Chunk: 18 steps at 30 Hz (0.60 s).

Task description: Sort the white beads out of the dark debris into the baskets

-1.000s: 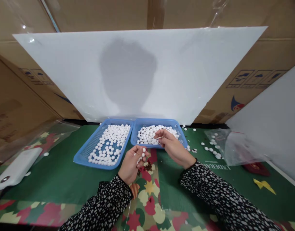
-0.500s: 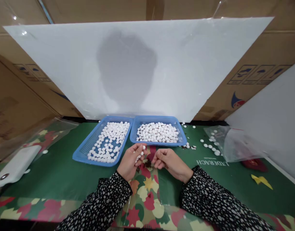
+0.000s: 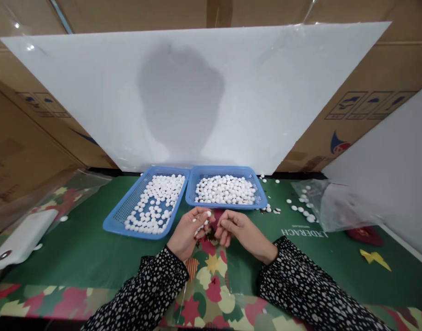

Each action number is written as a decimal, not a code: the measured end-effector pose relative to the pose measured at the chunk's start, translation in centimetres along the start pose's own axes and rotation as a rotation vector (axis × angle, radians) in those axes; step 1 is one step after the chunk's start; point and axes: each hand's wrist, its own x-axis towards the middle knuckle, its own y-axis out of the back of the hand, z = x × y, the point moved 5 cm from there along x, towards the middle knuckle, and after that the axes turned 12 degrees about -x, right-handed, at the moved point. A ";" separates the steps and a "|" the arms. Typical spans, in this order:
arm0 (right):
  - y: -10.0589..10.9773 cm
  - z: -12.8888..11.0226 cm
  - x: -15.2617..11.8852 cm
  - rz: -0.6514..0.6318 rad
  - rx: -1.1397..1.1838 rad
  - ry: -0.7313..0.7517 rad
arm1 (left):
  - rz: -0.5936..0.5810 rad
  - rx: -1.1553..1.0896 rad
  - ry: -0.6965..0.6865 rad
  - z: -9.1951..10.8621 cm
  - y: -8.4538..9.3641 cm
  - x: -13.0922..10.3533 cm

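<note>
My left hand is closed around several small white round pieces, with one pinched at its thumb and fingertips. Just to its right, my right hand has its fingers curled in and its thumb against them; whatever they may hold is hidden. The two hands are apart, close to each other in front of two blue mesh baskets. White pieces of the same kind lie loosely spread in the left basket and heaped in the right basket. Below my hands, dark crumbs are scattered on the patterned sheet.
Loose white pieces lie on the green covering at the right, beside a clear plastic bag. Yellow scraps and a dark red item are farther right. A white device sits at the left. A white board stands behind.
My right hand has shifted slightly, its fingers curling a little differently. My left fingers have moved slightly over the white pieces. The baskets stay in place.
</note>
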 end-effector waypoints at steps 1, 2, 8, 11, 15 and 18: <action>0.2 -0.2 0.0 0.021 -0.019 0.016 | -0.003 0.005 0.001 0.0 0.0 0.0; 0.4 -0.3 0.0 0.048 -0.023 0.027 | -0.005 0.009 0.003 0.0 0.0 0.0; 1.3 -0.5 0.2 0.135 0.112 -0.009 | -0.018 0.012 0.021 -0.2 0.1 0.0; 1.6 -0.9 0.1 0.222 0.064 0.048 | -0.042 0.011 0.028 -0.3 -0.2 -0.1; 1.6 -1.8 -0.3 0.376 -0.139 0.172 | -0.098 0.029 0.075 -0.7 -0.8 -0.4; 1.1 -2.0 -0.6 0.437 -0.287 0.234 | -0.134 0.026 0.106 -1.0 -1.2 -0.6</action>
